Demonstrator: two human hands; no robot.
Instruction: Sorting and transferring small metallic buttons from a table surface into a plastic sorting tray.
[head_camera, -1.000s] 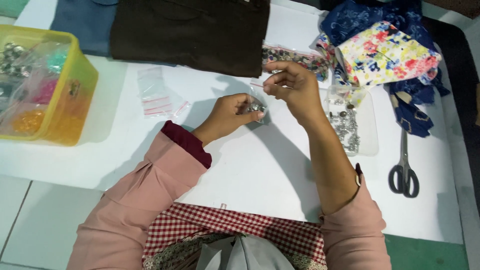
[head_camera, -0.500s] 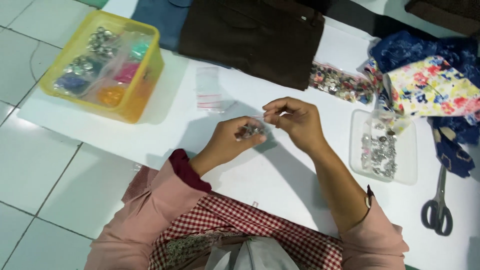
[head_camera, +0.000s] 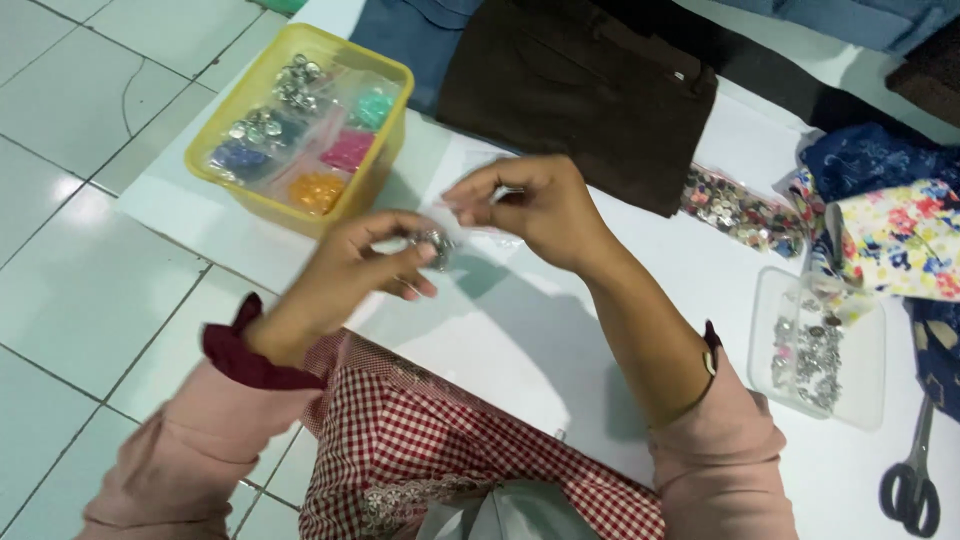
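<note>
My left hand (head_camera: 365, 262) pinches a small silvery metal piece (head_camera: 437, 246) between thumb and fingertips, above the white board (head_camera: 520, 330). My right hand (head_camera: 535, 205) is just to its right, fingers closed on something thin and pale that I cannot make out, next to a small clear plastic bag (head_camera: 490, 225). The two hands are almost touching. Pink sleeves with dark red cuffs cover both arms.
A yellow box (head_camera: 305, 125) with bags of coloured and silvery beads stands at the upper left. Brown cloth (head_camera: 580, 95) and blue cloth lie behind. A clear tray of metal pieces (head_camera: 818, 350), floral fabric (head_camera: 890, 235), a bag of buttons (head_camera: 730, 205) and scissors (head_camera: 912, 480) are at the right.
The view has swung to the right and lower, so the yellow box and cloths slid across. Both hands stay together with the small metal piece; the right hand has risen slightly.
</note>
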